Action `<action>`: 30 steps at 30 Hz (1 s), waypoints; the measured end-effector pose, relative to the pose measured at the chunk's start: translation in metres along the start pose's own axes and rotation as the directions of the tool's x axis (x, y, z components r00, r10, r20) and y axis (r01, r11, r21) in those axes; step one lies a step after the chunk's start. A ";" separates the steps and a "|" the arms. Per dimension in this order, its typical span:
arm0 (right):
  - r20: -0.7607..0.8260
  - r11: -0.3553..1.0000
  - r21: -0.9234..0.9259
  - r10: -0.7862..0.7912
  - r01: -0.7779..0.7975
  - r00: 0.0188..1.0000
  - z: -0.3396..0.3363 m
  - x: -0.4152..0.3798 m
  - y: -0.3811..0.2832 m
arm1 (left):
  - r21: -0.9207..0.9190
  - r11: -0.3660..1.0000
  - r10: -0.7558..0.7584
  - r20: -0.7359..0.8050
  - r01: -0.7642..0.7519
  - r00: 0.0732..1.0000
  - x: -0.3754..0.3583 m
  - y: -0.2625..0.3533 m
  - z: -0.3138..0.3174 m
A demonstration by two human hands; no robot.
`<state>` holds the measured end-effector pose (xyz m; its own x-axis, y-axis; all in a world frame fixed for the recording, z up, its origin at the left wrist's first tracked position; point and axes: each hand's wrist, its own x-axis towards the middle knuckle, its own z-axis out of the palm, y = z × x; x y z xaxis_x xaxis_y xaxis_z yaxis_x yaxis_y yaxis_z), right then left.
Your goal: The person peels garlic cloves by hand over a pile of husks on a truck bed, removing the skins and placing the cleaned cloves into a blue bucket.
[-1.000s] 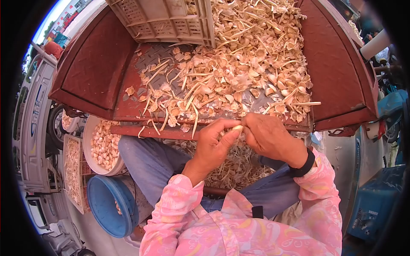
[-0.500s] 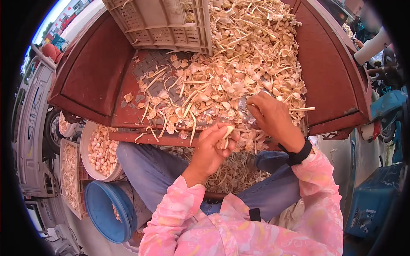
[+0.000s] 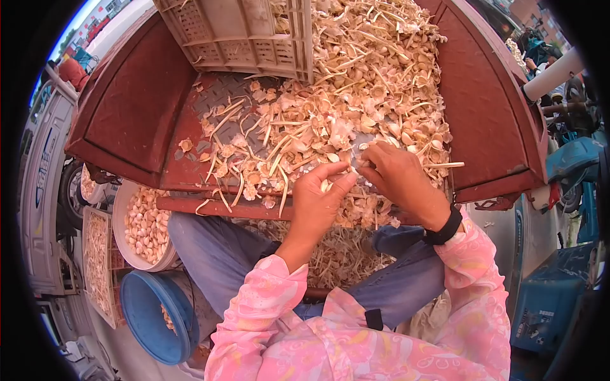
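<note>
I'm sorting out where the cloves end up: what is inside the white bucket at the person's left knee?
The white bucket holds a heap of pale garlic cloves. Its near right side is hidden by the jeans leg, and its bottom lies covered under the cloves.

Bright daylight fills the view, hard and even, falling from above. The garlic scraps point(image 3: 356, 82) at twelve o'clock are close to washed out, pale and glaring. Short dark shadows sit under the hands, the left hand point(image 3: 318, 203) and the right hand point(image 3: 397, 178), toward six o'clock. The centre is sharp. A fisheye lens bends straight lines outward, and black corners ring the picture; things at three and nine o'clock are squeezed and soft.
</note>
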<state>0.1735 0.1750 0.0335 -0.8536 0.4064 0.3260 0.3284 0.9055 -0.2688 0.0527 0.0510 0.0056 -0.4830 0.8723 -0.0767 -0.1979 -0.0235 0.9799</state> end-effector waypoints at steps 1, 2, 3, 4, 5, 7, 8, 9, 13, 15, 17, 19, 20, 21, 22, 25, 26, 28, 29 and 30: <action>-0.027 1.000 0.001 -0.023 0.023 0.999 -0.002 -0.002 -0.006 | 0.099 0.990 0.102 -0.024 -0.099 0.994 0.004 -0.003 0.005; -0.035 1.000 0.001 -0.026 0.026 0.999 -0.003 -0.006 -0.010 | 0.096 0.994 0.051 -0.047 -0.047 0.998 0.007 -0.003 0.009; -0.051 0.999 0.005 -0.033 0.033 0.998 -0.002 -0.007 -0.011 | 0.088 0.996 0.026 -0.048 -0.021 0.999 0.008 -0.003 0.010; -0.066 0.999 0.010 -0.040 0.041 0.997 0.000 -0.008 -0.012 | 0.081 0.997 0.000 -0.050 0.004 0.999 0.009 -0.004 0.011; -0.081 0.999 0.016 -0.047 0.048 0.996 0.001 -0.009 -0.012 | 0.073 0.997 -0.027 -0.053 0.031 0.998 0.009 -0.004 0.010; -0.115 0.992 0.103 -0.062 0.074 0.991 0.006 -0.009 -0.010 | 0.015 0.998 -0.060 -0.048 0.060 0.997 0.008 -0.002 0.010; -0.133 0.986 0.146 -0.065 0.085 0.989 0.007 -0.010 -0.009 | -0.014 0.997 -0.077 -0.043 0.076 0.996 0.007 -0.002 0.010; -0.153 0.973 0.206 -0.073 0.104 0.986 0.009 -0.010 -0.008 | -0.039 0.996 -0.077 -0.019 0.077 0.997 0.008 -0.003 0.008; -0.143 0.910 0.404 -0.038 0.094 0.989 0.004 -0.014 -0.002 | -0.125 0.988 -0.090 0.049 0.096 0.995 0.009 -0.005 0.005; -0.043 0.846 0.532 0.057 -0.025 0.997 0.000 -0.016 -0.003 | -0.172 0.978 -0.106 0.058 0.115 0.993 0.008 -0.006 0.007; 0.119 0.718 0.664 0.174 -0.209 0.978 -0.003 -0.016 -0.006 | -0.241 0.962 -0.117 0.060 0.128 0.991 0.008 -0.007 0.007; 0.222 0.397 0.866 0.243 -0.305 0.944 0.004 -0.017 -0.008 | -0.289 0.940 -0.165 0.079 0.181 0.983 0.007 -0.004 0.004; 0.280 0.209 0.918 0.260 -0.337 0.924 0.006 -0.017 -0.008 | -0.312 0.927 -0.188 0.089 0.207 0.978 0.007 -0.003 0.002; 0.304 0.177 0.916 0.279 -0.359 0.911 0.005 -0.017 -0.008 | -0.359 0.905 -0.205 0.104 0.229 0.973 0.007 -0.002 0.000; 0.328 0.144 0.913 0.294 -0.381 0.898 0.003 -0.015 -0.007 | -0.404 0.880 -0.221 0.117 0.250 0.968 0.006 -0.002 -0.002; 0.363 0.258 0.861 0.294 -0.439 0.884 0.003 -0.012 -0.004 | -0.495 0.815 -0.262 0.150 0.302 0.953 0.003 0.002 -0.005; 0.369 0.329 0.827 0.291 -0.455 0.882 0.003 -0.012 -0.003 | -0.517 0.794 -0.276 0.164 0.321 0.947 0.002 0.003 -0.004; 0.127 0.667 0.710 0.193 -0.225 0.973 0.004 -0.011 -0.010 | -0.519 0.797 -0.248 0.183 0.308 0.951 0.001 0.000 -0.002; 0.021 0.797 0.596 0.111 -0.101 0.994 0.004 -0.011 -0.012 | -0.521 0.798 -0.235 0.194 0.303 0.952 -0.001 -0.002 -0.001; -0.059 0.825 0.564 0.078 -0.031 0.995 0.010 -0.011 -0.009 | -0.463 0.843 -0.220 0.170 0.275 0.961 -0.003 -0.004 0.001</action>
<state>0.1763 0.1613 0.0232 -0.8001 0.4821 0.3570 0.0697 0.6658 -0.7429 0.0556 0.0491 0.0017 -0.2750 0.9262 -0.2577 -0.6944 -0.0060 0.7195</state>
